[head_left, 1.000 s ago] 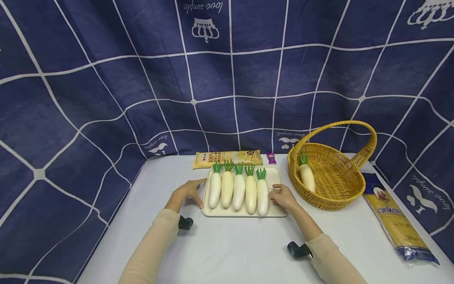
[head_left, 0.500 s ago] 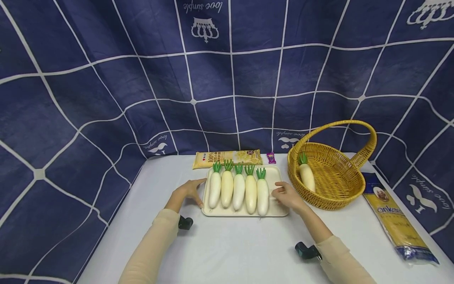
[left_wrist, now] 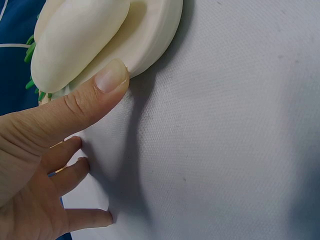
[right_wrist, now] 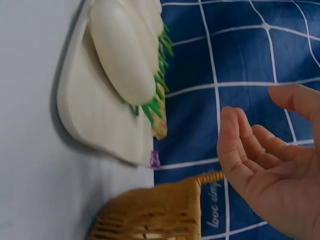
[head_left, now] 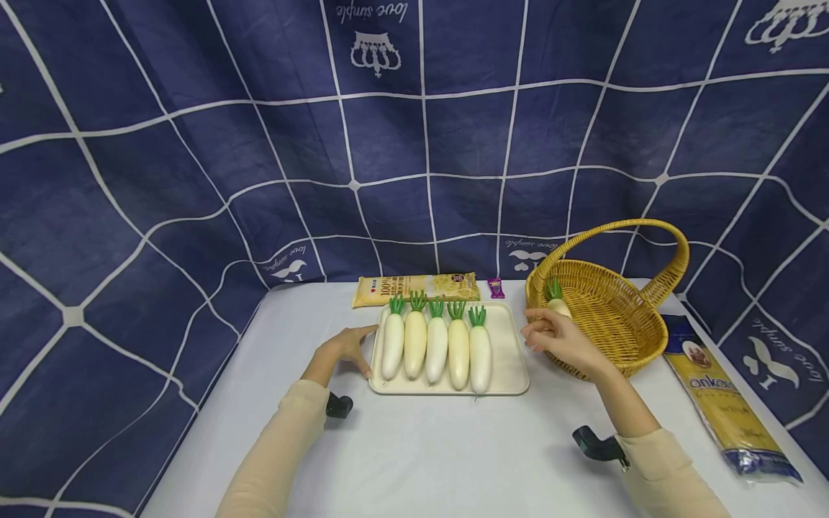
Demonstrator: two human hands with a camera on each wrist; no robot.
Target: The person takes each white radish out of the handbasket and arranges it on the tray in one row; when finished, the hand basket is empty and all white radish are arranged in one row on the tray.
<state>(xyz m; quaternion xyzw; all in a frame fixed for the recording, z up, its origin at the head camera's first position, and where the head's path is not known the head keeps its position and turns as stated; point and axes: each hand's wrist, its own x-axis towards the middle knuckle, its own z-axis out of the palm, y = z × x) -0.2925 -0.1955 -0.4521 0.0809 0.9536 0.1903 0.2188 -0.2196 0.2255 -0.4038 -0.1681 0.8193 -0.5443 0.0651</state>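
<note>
A cream tray (head_left: 509, 363) bears several white radishes with green tops, lying side by side; the rightmost radish (head_left: 480, 360) leaves a bare strip of tray beside it. My left hand (head_left: 341, 350) is at the tray's left edge, and in the left wrist view its thumb (left_wrist: 95, 97) lies against the rim with the other fingers spread. Between tray and wicker basket (head_left: 612, 316), my right hand (head_left: 565, 344) hovers with loosely bent fingers, holding nothing. It partly hides a radish (head_left: 559, 307) inside the basket.
A yellow food packet (head_left: 421, 288) and a small purple sweet (head_left: 495, 288) lie behind the tray. The basket's tall handle (head_left: 622, 224) arches upward. A long yellow and blue packet (head_left: 725, 399) lies at the right. Blue checked cloth (head_left: 388, 144) hangs behind the table.
My right hand has moved away from the rightmost radish, rightward and slightly up to the basket's near-left side. The left hand, tray and radishes have stayed put.
</note>
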